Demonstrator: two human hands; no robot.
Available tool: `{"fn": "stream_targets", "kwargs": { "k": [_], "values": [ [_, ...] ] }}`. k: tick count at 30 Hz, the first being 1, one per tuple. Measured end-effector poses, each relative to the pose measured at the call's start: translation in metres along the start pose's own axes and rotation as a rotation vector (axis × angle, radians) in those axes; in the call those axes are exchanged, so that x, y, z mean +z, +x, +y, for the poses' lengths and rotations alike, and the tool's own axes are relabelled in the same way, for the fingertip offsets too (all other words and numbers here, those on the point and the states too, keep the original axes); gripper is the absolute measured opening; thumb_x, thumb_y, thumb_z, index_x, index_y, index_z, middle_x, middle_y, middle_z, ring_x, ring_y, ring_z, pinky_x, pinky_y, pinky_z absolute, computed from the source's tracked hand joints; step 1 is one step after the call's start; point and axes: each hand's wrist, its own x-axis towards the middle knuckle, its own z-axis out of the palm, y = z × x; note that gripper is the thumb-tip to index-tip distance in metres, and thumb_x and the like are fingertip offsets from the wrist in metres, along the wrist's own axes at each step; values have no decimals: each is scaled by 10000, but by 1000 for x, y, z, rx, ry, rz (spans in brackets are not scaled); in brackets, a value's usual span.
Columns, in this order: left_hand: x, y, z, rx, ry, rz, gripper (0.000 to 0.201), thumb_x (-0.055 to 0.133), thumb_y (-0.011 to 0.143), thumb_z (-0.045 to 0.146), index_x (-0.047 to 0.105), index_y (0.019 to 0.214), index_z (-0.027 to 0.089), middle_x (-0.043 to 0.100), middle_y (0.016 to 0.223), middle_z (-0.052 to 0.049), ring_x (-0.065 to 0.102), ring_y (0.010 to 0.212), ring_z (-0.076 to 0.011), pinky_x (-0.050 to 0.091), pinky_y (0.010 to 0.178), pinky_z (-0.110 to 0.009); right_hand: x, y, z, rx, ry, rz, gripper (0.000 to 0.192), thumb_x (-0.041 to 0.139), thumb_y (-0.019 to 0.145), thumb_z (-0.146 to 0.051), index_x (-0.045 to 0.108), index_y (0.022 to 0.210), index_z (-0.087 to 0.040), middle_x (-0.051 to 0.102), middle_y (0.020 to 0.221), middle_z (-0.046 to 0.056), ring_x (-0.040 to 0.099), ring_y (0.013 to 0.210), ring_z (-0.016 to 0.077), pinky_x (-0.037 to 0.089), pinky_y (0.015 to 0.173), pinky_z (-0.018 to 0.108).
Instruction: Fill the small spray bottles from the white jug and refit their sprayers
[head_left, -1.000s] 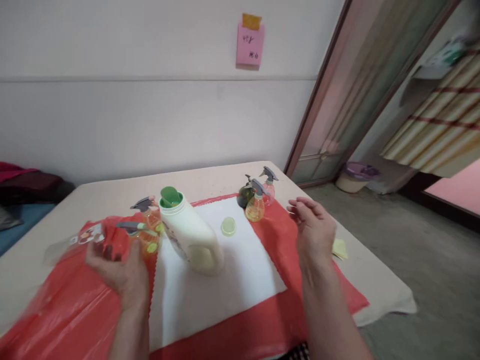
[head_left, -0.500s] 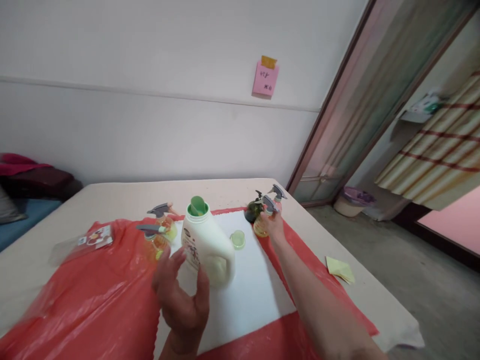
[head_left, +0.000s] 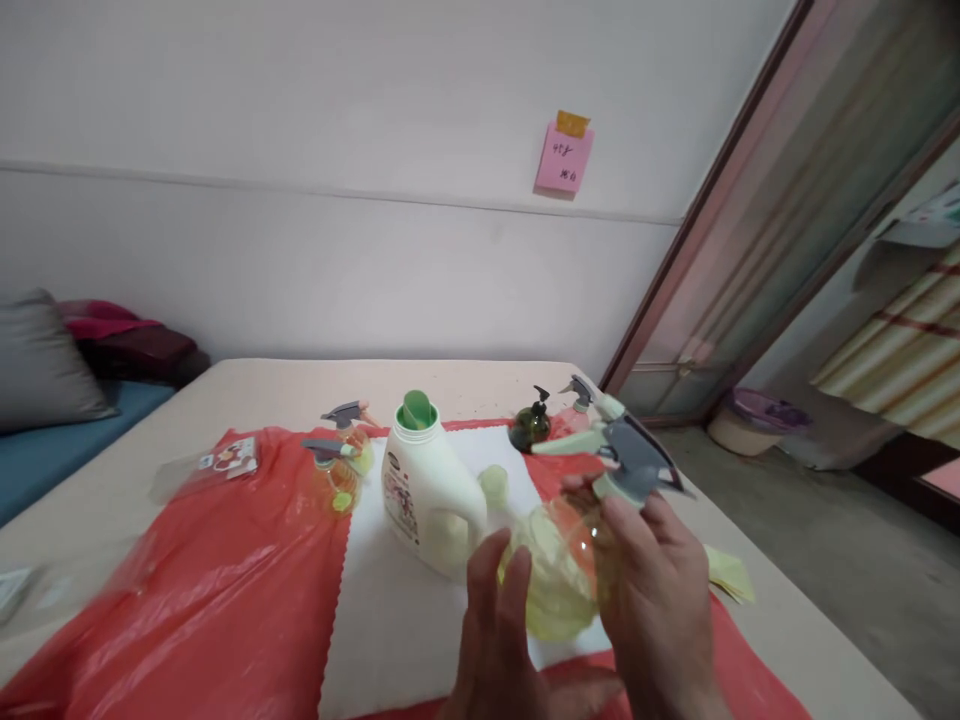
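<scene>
Held up between both hands, a yellow sprayer (head_left: 559,575) with a grey and pale green trigger head is seen low and right of centre, raised above the near edge of a white cloth (head_left: 405,610). The right hand (head_left: 660,590) is wrapped around the sprayer's right side, just under the trigger head. The left hand (head_left: 499,620) is pressed against the sprayer's left side with the fingers extended upward. The nozzle is pointed to the left, and the sprayer is tilted slightly.

Just behind the sprayer, a white jug (head_left: 427,490) with an open green spout is stood upright on the cloth. A small pale green cap (head_left: 493,484) is laid just to the right of the jug. To the jug's left, two small orange sprayers (head_left: 339,470) are stood close together at the edge of a red plastic sheet (head_left: 195,590), which is spread under the cloth. Farther back, a dark green bottle (head_left: 530,428) and a pink sprayer (head_left: 576,410) are placed side by side. A small packet (head_left: 227,458) is laid at the far left of the sheet, and a yellow paper (head_left: 727,572) is laid on the table (head_left: 300,385) at the right. A pink note (head_left: 564,158) is stuck to the wall.
</scene>
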Motion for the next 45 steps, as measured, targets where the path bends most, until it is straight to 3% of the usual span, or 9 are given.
{"fn": "stream_targets", "kwargs": {
  "k": [6,12,15,22,26,31,39,43,45],
  "values": [
    [10,0,4,-185,-248,147,783,769,671,157,440,1378,231,620,1186,-120,656,1068,-271,593,880,-405,-7,-12,-3,21,112,-178,235,802,707,-408,765,848,-224,751,773,53,642,560,188,570,582,331],
    [-11,-2,-1,-961,-1260,-458,612,808,678,435,637,1215,197,715,1051,-119,695,983,-338,575,808,-421,-10,4,-15,170,424,-450,337,794,650,-504,777,836,-223,758,784,77,713,690,250,594,609,347],
    [-9,-1,0,-1143,-1405,-476,568,745,671,562,713,1075,163,713,974,-126,679,994,-351,557,847,-442,-9,1,-15,210,558,-531,366,807,639,-537,769,842,-234,767,839,74,725,779,239,600,682,331],
    [24,22,35,-1296,-1599,-86,800,594,590,808,725,1112,216,684,1043,-158,620,1077,-373,534,916,-461,-11,-12,-10,90,589,-504,370,791,679,-538,746,913,-256,751,865,50,714,835,228,597,750,347],
    [7,17,26,-1361,-1644,-365,797,506,767,803,672,1210,162,680,1099,-157,605,1143,-348,467,1000,-490,-8,-7,-16,-25,480,-253,324,770,730,-494,741,876,-207,695,767,24,662,756,161,571,723,279],
    [-3,9,12,-1252,-1551,-394,547,714,764,609,692,1103,180,700,1064,-110,642,1056,-288,476,943,-405,-2,0,-22,-105,406,-29,152,762,744,-326,702,776,-190,645,791,-5,623,785,120,543,773,255],
    [-4,11,11,-1217,-1667,-514,785,927,512,462,684,1172,113,713,1001,-123,676,846,-205,493,733,-265,-30,27,-36,-221,451,209,277,583,886,-470,707,927,-225,669,930,16,650,938,165,544,743,269],
    [-10,11,-5,-1212,-1614,-394,736,931,502,396,705,1146,121,722,1004,-120,686,875,-217,529,779,-295,-50,70,-5,-86,313,222,297,577,816,-502,630,795,-210,623,779,18,632,758,168,497,614,271],
    [-11,9,-15,-1188,-1580,-355,792,934,474,462,698,1158,139,720,1000,-120,695,870,-238,550,779,-330,-54,87,27,-15,-90,134,418,384,860,-578,580,793,-215,624,769,34,627,726,183,502,613,305]
  ]
}}
